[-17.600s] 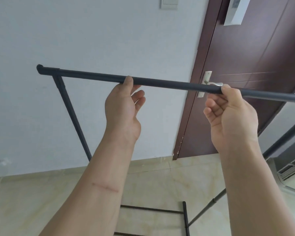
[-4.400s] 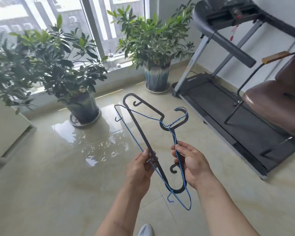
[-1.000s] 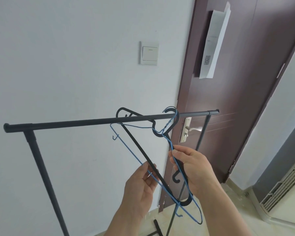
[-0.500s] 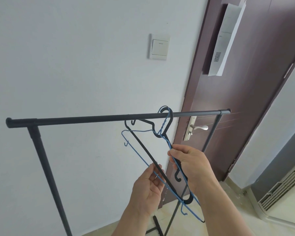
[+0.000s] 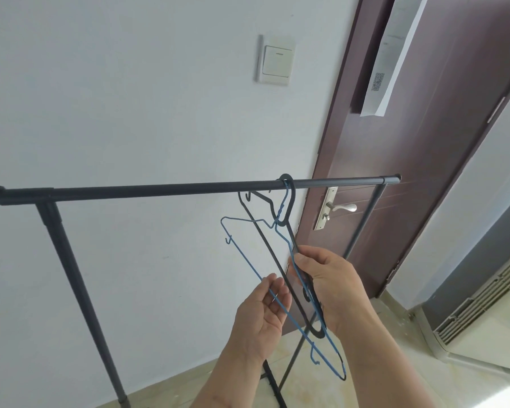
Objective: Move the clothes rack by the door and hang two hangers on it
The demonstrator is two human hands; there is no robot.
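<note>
The black clothes rack point(image 5: 159, 190) stands in front of the white wall, its right end by the dark brown door point(image 5: 442, 160). A black plastic hanger point(image 5: 265, 234) and a thin blue wire hanger point(image 5: 242, 254) have their hooks over the rack's top bar, right of its middle. Both hangers tilt toward me. My right hand point(image 5: 327, 284) grips the near arms of both hangers together. My left hand point(image 5: 262, 316) holds the blue hanger's bottom wire between its fingertips.
A light switch point(image 5: 276, 63) is on the wall above the bar. A paper sheet point(image 5: 392, 54) hangs on the door, above the silver door handle point(image 5: 336, 208). A white floor-standing unit point(image 5: 483, 328) stands at the lower right. The rack's feet rest on beige tiles.
The hooks of both hangers have come down onto the top bar. Both hands have stayed on the hangers, and the view has moved closer to the rack.
</note>
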